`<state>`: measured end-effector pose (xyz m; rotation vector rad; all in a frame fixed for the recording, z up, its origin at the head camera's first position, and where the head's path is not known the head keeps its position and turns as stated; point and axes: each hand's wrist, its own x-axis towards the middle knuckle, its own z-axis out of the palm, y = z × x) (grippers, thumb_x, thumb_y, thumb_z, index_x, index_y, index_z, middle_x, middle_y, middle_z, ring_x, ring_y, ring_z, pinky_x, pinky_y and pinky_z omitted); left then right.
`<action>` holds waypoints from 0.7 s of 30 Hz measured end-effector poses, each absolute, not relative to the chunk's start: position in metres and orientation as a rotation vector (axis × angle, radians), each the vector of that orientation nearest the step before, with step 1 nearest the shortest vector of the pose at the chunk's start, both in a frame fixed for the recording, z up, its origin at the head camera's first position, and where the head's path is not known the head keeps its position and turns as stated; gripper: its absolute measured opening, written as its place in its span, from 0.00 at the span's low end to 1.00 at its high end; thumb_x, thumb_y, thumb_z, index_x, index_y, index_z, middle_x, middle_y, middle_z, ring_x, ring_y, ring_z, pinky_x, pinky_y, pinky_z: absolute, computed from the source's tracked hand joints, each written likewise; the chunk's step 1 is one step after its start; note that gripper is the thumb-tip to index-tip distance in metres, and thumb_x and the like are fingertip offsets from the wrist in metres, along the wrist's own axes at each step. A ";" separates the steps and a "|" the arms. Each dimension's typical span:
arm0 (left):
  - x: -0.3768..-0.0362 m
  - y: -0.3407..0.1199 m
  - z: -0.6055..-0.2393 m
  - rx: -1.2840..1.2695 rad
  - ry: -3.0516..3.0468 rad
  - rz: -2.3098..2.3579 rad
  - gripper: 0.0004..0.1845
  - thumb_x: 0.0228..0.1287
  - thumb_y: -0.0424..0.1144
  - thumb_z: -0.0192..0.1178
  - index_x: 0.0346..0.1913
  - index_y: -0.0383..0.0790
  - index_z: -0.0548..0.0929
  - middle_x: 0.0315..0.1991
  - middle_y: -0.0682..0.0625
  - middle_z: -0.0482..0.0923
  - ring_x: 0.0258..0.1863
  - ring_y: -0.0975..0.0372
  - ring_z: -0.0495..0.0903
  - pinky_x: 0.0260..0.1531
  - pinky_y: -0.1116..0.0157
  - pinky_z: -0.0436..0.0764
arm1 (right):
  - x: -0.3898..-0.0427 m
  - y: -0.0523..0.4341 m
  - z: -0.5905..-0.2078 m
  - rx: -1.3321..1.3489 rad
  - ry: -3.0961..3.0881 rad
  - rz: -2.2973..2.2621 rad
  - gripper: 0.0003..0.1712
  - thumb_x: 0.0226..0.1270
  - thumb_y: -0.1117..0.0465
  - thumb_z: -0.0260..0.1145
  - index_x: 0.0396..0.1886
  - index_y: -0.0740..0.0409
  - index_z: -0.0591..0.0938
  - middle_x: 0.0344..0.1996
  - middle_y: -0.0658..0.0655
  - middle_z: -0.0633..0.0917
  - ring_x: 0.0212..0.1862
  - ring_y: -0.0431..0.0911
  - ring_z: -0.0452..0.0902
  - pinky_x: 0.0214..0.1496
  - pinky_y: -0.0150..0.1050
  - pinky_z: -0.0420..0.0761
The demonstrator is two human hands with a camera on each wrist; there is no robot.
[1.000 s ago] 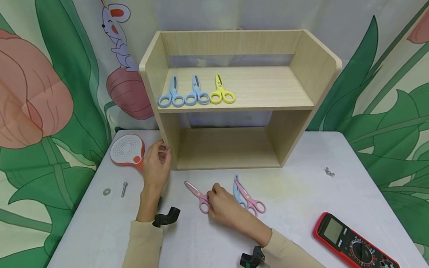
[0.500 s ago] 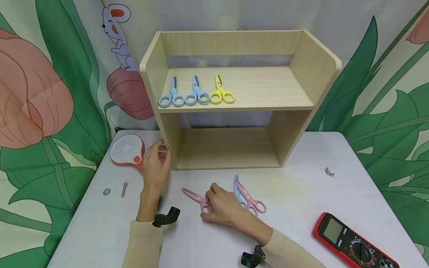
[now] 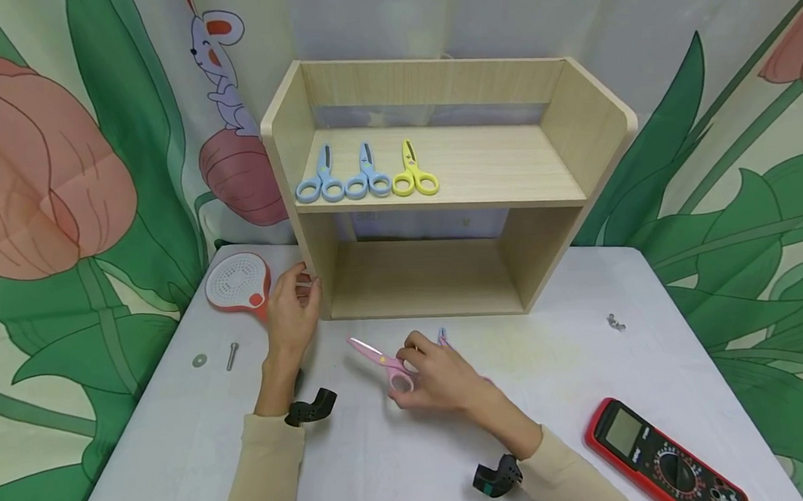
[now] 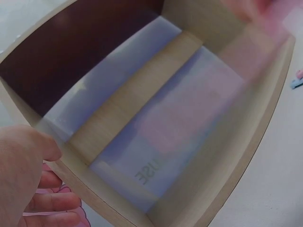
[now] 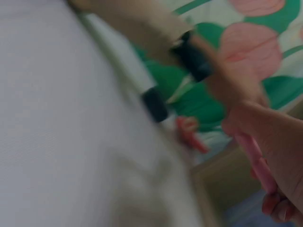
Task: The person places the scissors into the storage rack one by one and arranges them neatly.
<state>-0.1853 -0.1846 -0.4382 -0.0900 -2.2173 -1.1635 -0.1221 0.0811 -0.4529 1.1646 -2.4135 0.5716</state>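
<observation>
My right hand [image 3: 442, 381] holds pink-handled scissors [image 3: 382, 357] by the finger loops, blades pointing to the left over the table in front of the shelf. In the right wrist view, the pink handle [image 5: 255, 158] shows between thumb and fingers. Behind that hand, blue scissors [image 3: 442, 334] and another pink pair are mostly hidden. My left hand [image 3: 292, 309] rests at the left side panel of the wooden shelf [image 3: 467, 200]; in the left wrist view its thumb [image 4: 47, 146] lies at the panel's front edge, with relaxed fingers outside it.
On the upper board stand two blue scissors [image 3: 367, 165] and one yellow pair [image 3: 409, 159] in a row. A red-and-white paddle-shaped device [image 3: 236, 280], a washer [image 3: 199, 360] and a bolt [image 3: 233, 355] lie left. A multimeter [image 3: 664, 456] and a small metal part [image 3: 615, 322] lie right.
My right hand has taken the pink scissors by the loops and lifted them, shifting slightly right over the other scissors. The left hand has stayed at the shelf.
</observation>
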 end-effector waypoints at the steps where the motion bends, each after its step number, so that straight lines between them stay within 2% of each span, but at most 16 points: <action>1: -0.185 -0.185 -0.437 -0.093 -2.213 -1.168 0.19 0.67 0.34 0.63 0.58 0.29 0.78 0.43 0.35 0.82 0.37 0.48 0.88 0.38 0.53 0.89 | -0.123 0.085 -0.443 1.182 -2.351 0.610 0.23 0.46 0.46 0.79 0.37 0.55 0.84 0.36 0.50 0.78 0.28 0.36 0.73 0.28 0.26 0.76; 3: -0.186 -0.185 -0.436 -0.095 -2.205 -1.167 0.19 0.67 0.34 0.63 0.58 0.29 0.78 0.43 0.35 0.82 0.37 0.48 0.88 0.38 0.53 0.89 | -0.125 0.092 -0.420 1.199 -2.231 0.672 0.27 0.47 0.45 0.79 0.41 0.58 0.84 0.38 0.52 0.79 0.29 0.39 0.76 0.28 0.26 0.79; 6: -0.186 -0.185 -0.435 -0.099 -2.193 -1.168 0.19 0.67 0.34 0.63 0.57 0.28 0.78 0.43 0.35 0.82 0.36 0.47 0.88 0.38 0.52 0.89 | -0.130 0.103 -0.385 1.150 -2.110 0.728 0.28 0.55 0.43 0.74 0.44 0.62 0.84 0.39 0.56 0.78 0.33 0.43 0.77 0.30 0.29 0.83; 9: -0.186 -0.186 -0.436 -0.099 -2.194 -1.162 0.19 0.67 0.34 0.63 0.57 0.28 0.78 0.42 0.35 0.82 0.36 0.47 0.88 0.37 0.52 0.89 | -0.137 0.113 -0.357 1.041 -2.026 0.748 0.30 0.60 0.41 0.69 0.43 0.65 0.84 0.38 0.59 0.78 0.33 0.45 0.76 0.30 0.33 0.83; 13: -0.185 -0.185 -0.437 -0.095 -2.200 -1.163 0.19 0.67 0.34 0.63 0.57 0.28 0.78 0.42 0.35 0.82 0.36 0.47 0.87 0.37 0.51 0.89 | -0.150 0.123 -0.323 0.822 -1.975 0.728 0.29 0.56 0.45 0.72 0.40 0.70 0.84 0.35 0.63 0.77 0.30 0.48 0.74 0.26 0.38 0.80; 17: -0.184 -0.184 -0.437 -0.084 -2.210 -1.163 0.19 0.68 0.34 0.63 0.58 0.29 0.78 0.43 0.35 0.82 0.37 0.47 0.87 0.38 0.51 0.89 | -0.171 0.130 -0.295 0.585 -2.066 0.691 0.29 0.52 0.47 0.74 0.39 0.71 0.84 0.35 0.65 0.76 0.29 0.52 0.73 0.26 0.44 0.79; 21: -0.184 -0.184 -0.437 -0.070 -2.222 -1.164 0.19 0.67 0.35 0.63 0.58 0.29 0.78 0.43 0.36 0.82 0.37 0.47 0.87 0.39 0.52 0.89 | -0.193 0.134 -0.275 0.413 -2.252 0.636 0.29 0.54 0.45 0.71 0.38 0.70 0.84 0.35 0.64 0.75 0.29 0.53 0.73 0.29 0.46 0.78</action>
